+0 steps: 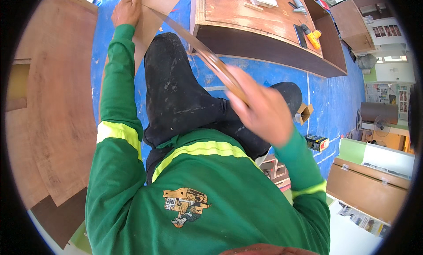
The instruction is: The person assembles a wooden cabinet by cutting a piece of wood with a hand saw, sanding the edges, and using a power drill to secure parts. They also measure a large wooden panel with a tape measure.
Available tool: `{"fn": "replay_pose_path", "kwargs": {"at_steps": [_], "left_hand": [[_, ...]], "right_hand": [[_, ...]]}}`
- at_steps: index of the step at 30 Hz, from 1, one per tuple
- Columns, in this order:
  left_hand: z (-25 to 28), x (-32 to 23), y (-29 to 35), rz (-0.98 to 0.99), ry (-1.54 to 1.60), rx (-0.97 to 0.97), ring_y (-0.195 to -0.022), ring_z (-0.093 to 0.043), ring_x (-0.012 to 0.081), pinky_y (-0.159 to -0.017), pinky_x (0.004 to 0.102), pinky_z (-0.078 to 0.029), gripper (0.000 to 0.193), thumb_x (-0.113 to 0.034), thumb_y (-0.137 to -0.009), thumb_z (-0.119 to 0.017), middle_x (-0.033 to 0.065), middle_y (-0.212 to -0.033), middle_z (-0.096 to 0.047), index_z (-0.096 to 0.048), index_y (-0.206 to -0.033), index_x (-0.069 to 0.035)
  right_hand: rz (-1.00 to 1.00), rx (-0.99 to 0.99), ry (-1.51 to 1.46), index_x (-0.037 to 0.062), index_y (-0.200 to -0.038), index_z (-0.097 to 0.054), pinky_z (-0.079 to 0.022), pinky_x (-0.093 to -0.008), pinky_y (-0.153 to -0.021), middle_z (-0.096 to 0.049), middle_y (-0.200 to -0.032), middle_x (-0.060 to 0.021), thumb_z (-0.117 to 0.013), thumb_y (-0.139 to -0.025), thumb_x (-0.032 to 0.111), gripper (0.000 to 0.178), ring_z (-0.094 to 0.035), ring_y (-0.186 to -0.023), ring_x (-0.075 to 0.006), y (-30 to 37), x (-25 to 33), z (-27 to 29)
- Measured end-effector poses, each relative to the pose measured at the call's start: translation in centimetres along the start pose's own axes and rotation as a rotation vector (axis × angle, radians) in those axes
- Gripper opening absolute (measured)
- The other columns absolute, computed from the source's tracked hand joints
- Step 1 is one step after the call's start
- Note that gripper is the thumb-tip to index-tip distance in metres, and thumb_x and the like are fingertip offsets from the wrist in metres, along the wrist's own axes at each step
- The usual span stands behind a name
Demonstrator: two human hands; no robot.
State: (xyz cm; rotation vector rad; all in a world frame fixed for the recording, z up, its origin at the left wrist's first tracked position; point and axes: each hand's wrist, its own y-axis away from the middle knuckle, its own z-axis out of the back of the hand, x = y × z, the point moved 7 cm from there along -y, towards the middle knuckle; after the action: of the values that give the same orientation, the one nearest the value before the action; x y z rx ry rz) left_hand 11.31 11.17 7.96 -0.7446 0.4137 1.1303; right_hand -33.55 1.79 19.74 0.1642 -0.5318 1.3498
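My right hand point(262, 109), blurred by motion, is closed around the handle end of a long, thin handsaw point(205, 52). The saw slants up and left, and its narrow far end meets a brown plywood board point(161, 0). At the upper left my left hand point(125, 10) grips this board, with the thumb on its face close to the saw's tip. The board extends down beside my left forearm and my bent knee. Blur hides the saw's teeth and the exact shape of its handle.
A wooden cabinet carcass point(264, 45) lies ahead, carrying a yellow-and-black power tool point(313, 37) and a dark flat object point(300, 36). Large plywood panels point(57, 100) stand at left. Blue sheeting point(335, 94) covers the floor. An open carton point(304, 113) and small black box point(317, 142) sit right.
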Motion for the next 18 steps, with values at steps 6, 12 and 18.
{"fn": "replay_pose_path", "kwargs": {"at_steps": [6, 12, 18], "left_hand": [[0.8, 0.0, 0.7, 0.016, -0.021, -0.028, -0.130, -0.062, 0.0456, -0.110, 0.0519, -0.047, 0.085, -0.091, -0.095, -0.033, 0.0217, -0.134, -0.072, -0.073, -0.139, -0.029], [0.1, -2.2, 2.4, -0.384, -0.050, -0.155, -0.113, -0.067, 0.0483, -0.100, 0.0567, -0.051, 0.063, -0.059, -0.111, -0.035, 0.0222, -0.120, -0.075, -0.073, -0.132, -0.014], [1.1, -0.5, 0.7, -0.004, -0.021, 0.001, -0.130, -0.063, 0.0445, -0.110, 0.0516, -0.047, 0.088, -0.093, -0.094, -0.032, 0.0191, -0.135, -0.072, -0.071, -0.142, -0.030]], "right_hand": [[0.079, 0.008, 0.031, 0.0085, -0.153, -0.050, -0.061, -0.0490, -0.067, -0.077, -0.104, -0.0194, -0.075, -0.098, 0.025, 0.063, -0.075, -0.081, -0.0388, -2.3, 0.7, -0.8], [-0.116, 0.158, 0.124, 0.0053, -0.153, -0.053, -0.064, -0.0436, -0.074, -0.076, -0.122, -0.0189, -0.082, -0.090, 0.016, 0.070, -0.079, -0.088, -0.0355, 9.2, 2.6, 6.6], [0.110, -0.033, 0.010, 0.0100, -0.148, -0.053, -0.059, -0.0520, -0.066, -0.075, -0.099, -0.0219, -0.073, -0.100, 0.027, 0.055, -0.073, -0.080, -0.0434, -3.2, -1.1, -2.0]]}}
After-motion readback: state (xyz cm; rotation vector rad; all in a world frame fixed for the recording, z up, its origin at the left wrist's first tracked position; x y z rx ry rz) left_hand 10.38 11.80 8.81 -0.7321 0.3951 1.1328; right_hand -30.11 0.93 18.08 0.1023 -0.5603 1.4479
